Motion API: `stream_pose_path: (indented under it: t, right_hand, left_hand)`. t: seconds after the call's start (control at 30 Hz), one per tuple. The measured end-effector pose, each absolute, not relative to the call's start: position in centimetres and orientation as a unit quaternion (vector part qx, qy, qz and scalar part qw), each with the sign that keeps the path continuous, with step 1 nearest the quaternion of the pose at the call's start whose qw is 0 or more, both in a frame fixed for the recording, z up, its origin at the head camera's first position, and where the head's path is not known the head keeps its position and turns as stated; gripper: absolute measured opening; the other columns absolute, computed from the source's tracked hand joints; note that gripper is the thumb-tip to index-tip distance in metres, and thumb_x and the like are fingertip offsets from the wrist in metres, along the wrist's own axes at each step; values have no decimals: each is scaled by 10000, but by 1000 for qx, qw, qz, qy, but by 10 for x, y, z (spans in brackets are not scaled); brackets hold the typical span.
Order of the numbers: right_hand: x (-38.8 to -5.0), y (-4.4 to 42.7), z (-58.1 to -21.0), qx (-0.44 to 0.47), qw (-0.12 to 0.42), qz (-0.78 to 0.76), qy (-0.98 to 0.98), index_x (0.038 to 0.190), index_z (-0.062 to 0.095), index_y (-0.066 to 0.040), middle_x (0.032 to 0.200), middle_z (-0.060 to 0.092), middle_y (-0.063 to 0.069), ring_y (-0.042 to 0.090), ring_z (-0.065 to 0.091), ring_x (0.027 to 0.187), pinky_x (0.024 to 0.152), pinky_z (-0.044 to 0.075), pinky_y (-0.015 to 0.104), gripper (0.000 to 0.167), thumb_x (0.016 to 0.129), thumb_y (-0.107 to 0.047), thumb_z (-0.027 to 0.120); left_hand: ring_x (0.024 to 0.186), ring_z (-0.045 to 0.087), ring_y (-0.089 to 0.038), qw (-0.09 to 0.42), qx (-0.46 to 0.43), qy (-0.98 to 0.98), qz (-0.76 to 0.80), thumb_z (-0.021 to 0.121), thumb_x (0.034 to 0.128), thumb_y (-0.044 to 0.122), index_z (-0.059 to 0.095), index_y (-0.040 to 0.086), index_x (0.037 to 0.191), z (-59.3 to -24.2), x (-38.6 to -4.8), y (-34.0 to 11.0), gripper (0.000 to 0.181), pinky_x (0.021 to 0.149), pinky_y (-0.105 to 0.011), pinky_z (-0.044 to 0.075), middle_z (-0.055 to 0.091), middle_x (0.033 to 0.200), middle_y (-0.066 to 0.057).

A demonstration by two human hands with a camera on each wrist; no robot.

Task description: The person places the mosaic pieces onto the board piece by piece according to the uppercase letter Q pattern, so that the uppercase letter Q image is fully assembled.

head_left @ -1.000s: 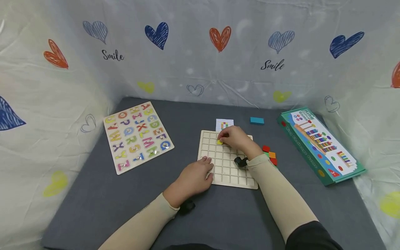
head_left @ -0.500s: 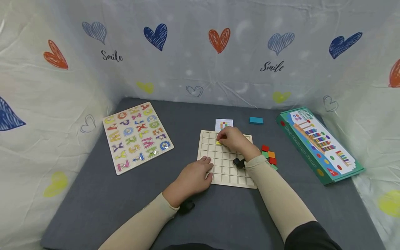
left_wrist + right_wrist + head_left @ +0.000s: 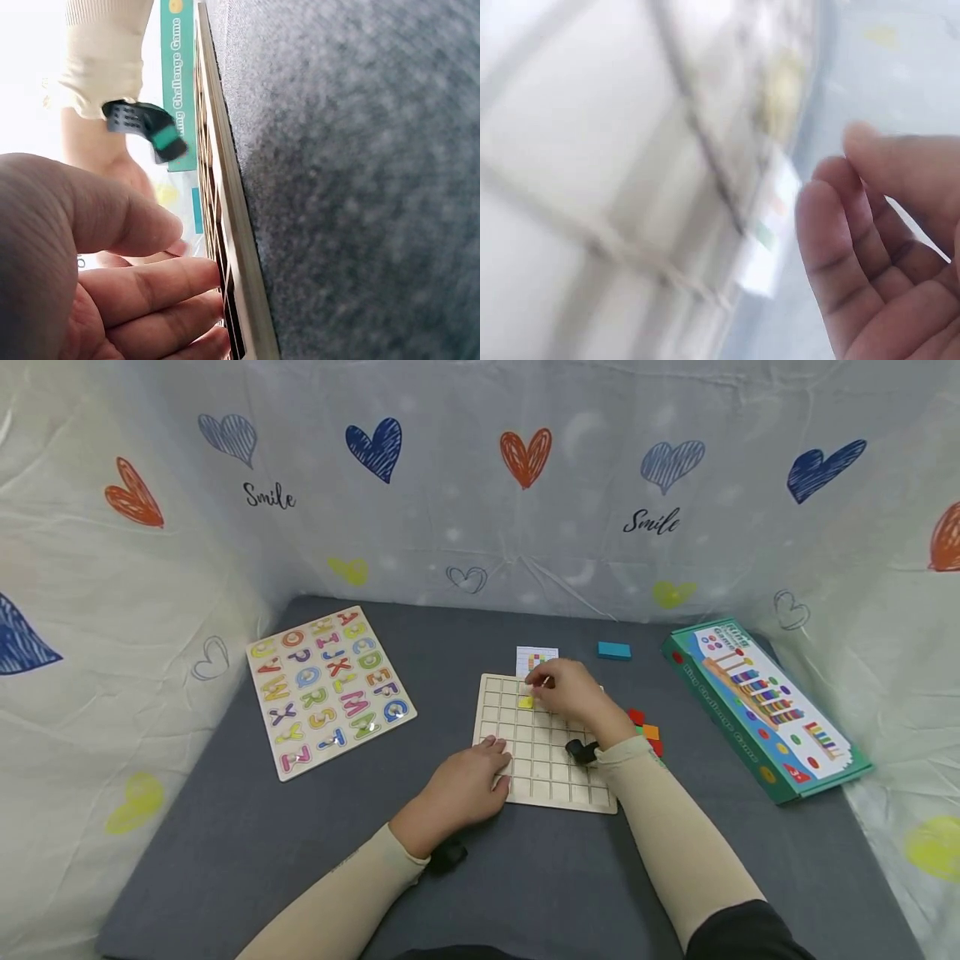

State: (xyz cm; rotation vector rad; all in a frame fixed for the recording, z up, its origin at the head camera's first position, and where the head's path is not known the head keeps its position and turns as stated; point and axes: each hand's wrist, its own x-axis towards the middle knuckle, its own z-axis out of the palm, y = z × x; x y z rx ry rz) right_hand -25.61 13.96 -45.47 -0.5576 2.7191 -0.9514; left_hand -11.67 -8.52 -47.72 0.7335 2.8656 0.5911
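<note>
On the grey table lies a pale wooden grid board (image 3: 542, 770), its near edge also showing in the left wrist view (image 3: 238, 225). My left hand (image 3: 467, 787) rests on the board's left side, fingers extended. One yellow tile (image 3: 526, 702) sits in a cell of an upper row. Just right of that tile hovers my right hand (image 3: 573, 693), its fingers loosely bent. The right wrist view shows the right hand (image 3: 889, 292) with nothing between thumb and fingertips, and the yellow tile (image 3: 782, 97) blurred beyond. Behind the board lies a small pattern card (image 3: 532, 654), partly covered by the right hand.
Red, green and orange tiles (image 3: 651, 732) lie right of the board, partly hidden by the right wrist. A blue block (image 3: 614, 651) is behind them. A green game box (image 3: 783, 710) stands far right; an alphabet board (image 3: 330, 693) lies on the left.
My right hand has come away from the yellow tile, shifting slightly right, and the tile shows more fully on the board. My left hand has stayed in place.
</note>
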Motion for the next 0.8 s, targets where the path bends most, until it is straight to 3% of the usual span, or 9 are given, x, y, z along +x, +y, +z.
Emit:
stream_pose_path:
  t: [0.23, 0.47, 0.6, 0.8]
  right_hand:
    - [-244, 210, -422, -105, 61, -349, 929, 1356, 728, -30, 1323, 682, 184, 369, 650, 1142, 965, 566, 552, 287, 1115, -153, 632]
    - [-233, 270, -439, -36, 111, -281, 953, 1305, 738, -2, 1246, 716, 241, 372, 665, 1042, 922, 588, 557, 303, 1101, -210, 654]
    - [-226, 279, -454, -27, 145, -264, 953, 1270, 758, 2, 1208, 747, 235, 336, 700, 973, 870, 616, 514, 314, 1071, -235, 705]
    - [-219, 279, -463, -28, 144, -252, 956, 1220, 773, 0, 1146, 757, 207, 297, 686, 897, 808, 615, 457, 279, 1047, -215, 731]
  left_hand:
    - [1526, 544, -316, 65, 237, 948, 200, 638, 1062, 243, 728, 40, 1417, -476, -116, -86, 419, 1226, -487, 483, 629, 1569, -144]
    - [1519, 553, -315, 64, 237, 948, 200, 642, 1062, 238, 730, 35, 1412, -476, -116, -88, 414, 1221, -496, 488, 637, 1558, -150]
    - [1511, 561, -317, 61, 238, 948, 202, 649, 1059, 236, 734, 38, 1406, -475, -116, -88, 408, 1214, -503, 494, 647, 1547, -151]
    - [1504, 569, -324, 58, 247, 945, 206, 650, 1055, 234, 737, 37, 1400, -477, -117, -85, 407, 1208, -505, 498, 652, 1540, -156]
